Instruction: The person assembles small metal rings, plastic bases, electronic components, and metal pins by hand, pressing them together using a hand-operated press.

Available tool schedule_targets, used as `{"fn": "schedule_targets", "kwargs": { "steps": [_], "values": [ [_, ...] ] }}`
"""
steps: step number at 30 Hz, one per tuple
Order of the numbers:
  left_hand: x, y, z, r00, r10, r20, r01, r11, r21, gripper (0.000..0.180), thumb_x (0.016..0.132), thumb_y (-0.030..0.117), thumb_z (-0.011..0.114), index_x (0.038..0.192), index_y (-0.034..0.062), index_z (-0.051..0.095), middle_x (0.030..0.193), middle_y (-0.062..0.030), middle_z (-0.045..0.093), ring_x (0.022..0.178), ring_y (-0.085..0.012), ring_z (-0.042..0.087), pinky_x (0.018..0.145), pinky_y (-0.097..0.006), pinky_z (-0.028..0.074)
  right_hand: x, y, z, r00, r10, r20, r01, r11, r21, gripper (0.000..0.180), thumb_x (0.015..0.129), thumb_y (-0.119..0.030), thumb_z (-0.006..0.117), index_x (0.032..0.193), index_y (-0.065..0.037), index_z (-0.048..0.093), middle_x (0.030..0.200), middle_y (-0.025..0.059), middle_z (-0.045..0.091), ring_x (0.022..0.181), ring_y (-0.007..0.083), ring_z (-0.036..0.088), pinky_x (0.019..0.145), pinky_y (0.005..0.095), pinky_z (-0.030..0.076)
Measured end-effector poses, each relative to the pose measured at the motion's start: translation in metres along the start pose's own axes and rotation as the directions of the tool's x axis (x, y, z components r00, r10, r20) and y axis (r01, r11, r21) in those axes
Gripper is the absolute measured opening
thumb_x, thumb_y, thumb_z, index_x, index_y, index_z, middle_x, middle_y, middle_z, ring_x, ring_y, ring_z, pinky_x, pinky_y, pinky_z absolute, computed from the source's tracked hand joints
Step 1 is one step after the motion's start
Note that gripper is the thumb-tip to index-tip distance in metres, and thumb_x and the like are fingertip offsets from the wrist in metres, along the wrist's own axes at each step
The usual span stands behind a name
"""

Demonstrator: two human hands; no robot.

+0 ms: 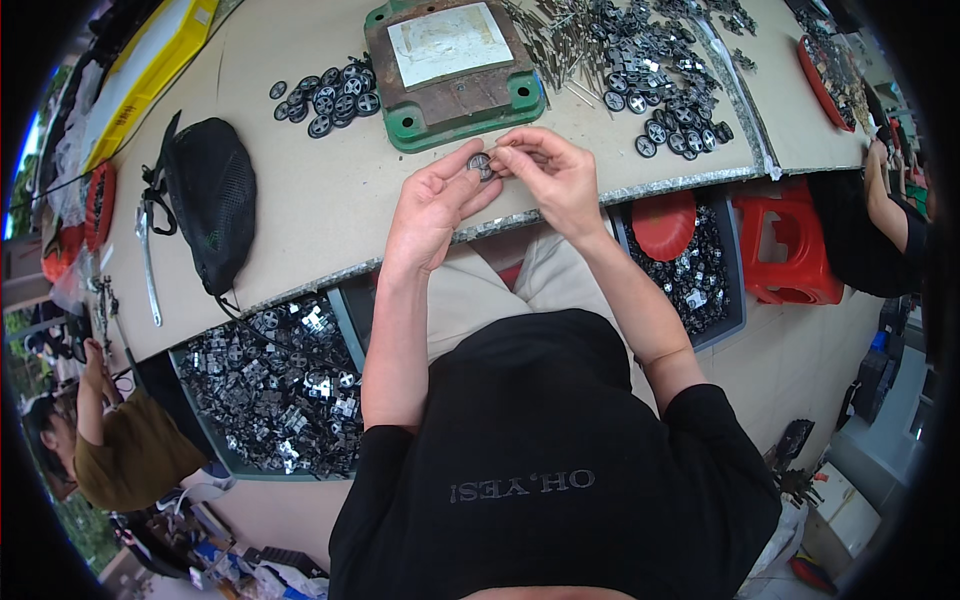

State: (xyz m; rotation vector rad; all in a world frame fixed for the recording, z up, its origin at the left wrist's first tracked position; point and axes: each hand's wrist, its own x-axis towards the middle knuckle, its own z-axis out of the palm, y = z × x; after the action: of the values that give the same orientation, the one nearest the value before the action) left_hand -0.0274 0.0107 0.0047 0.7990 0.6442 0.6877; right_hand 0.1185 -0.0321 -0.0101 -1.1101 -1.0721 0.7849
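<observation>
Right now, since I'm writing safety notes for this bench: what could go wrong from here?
The small wheel in the left hand could slip and fall past the near table edge, since it is held close by. The loose wheels left of the green-cornered block lie unboxed, so a knock might scatter them.

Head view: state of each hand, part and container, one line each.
Left hand: palm up, holding a wheel.
Wheel: held at the fingertips.
Right hand: fingertips pinched together beside the wheel.
Loose wheels: piled beside the green block.
Green block: flat, white sheet on top.
Left bin: uncovered, full.
Right bin: uncovered, red dish inside.
</observation>
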Motion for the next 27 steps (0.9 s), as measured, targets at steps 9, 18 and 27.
{"fn": "schedule_targets", "kwargs": {
  "steps": [9, 18, 27],
  "values": [
    [0.001, 0.004, 0.0, 1.0, 0.017, 0.005, -0.017, 1.0, -0.026, 0.042, 0.091, -0.001, 0.042, 0.129, -0.0127, 0.029, 0.114, -0.02, 0.053, 0.103, -0.0234, 0.056, 0.096, -0.032, 0.045, 0.002, -0.005, -0.002, 0.941, -0.304, 0.149, 0.338, 0.868, -0.363, 0.009, 0.082, 0.0, 0.059, 0.089, 0.003, 0.063, 0.081, 0.0066, 0.066, 0.072, 0.0108, 0.062, 0.064, 0.0232, 0.051],
    [-0.008, -0.004, 0.011, 0.997, 0.064, 0.05, -0.062, 0.997, -0.046, 0.038, 0.09, 0.002, 0.046, 0.126, -0.0076, 0.039, 0.113, -0.0168, 0.055, 0.102, -0.0213, 0.057, 0.093, -0.033, 0.047, -0.003, -0.03, -0.013, 0.995, -0.035, 0.089, 0.036, 0.999, -0.007, 0.011, 0.082, 0.001, 0.059, 0.092, 0.004, 0.062, 0.083, 0.0078, 0.065, 0.076, 0.0112, 0.062, 0.07, 0.0229, 0.05],
    [0.012, -0.017, 0.025, 0.989, 0.048, 0.137, -0.009, 0.963, -0.269, 0.036, 0.09, 0.008, 0.05, 0.124, -0.0037, 0.044, 0.113, -0.0145, 0.056, 0.102, -0.0214, 0.057, 0.093, -0.035, 0.046, 0.008, -0.046, -0.042, 0.994, 0.094, 0.057, -0.099, 0.992, 0.081, 0.015, 0.08, -0.004, 0.061, 0.093, 0.003, 0.064, 0.084, 0.0067, 0.067, 0.077, 0.0097, 0.062, 0.07, 0.0237, 0.05]
  ]
}}
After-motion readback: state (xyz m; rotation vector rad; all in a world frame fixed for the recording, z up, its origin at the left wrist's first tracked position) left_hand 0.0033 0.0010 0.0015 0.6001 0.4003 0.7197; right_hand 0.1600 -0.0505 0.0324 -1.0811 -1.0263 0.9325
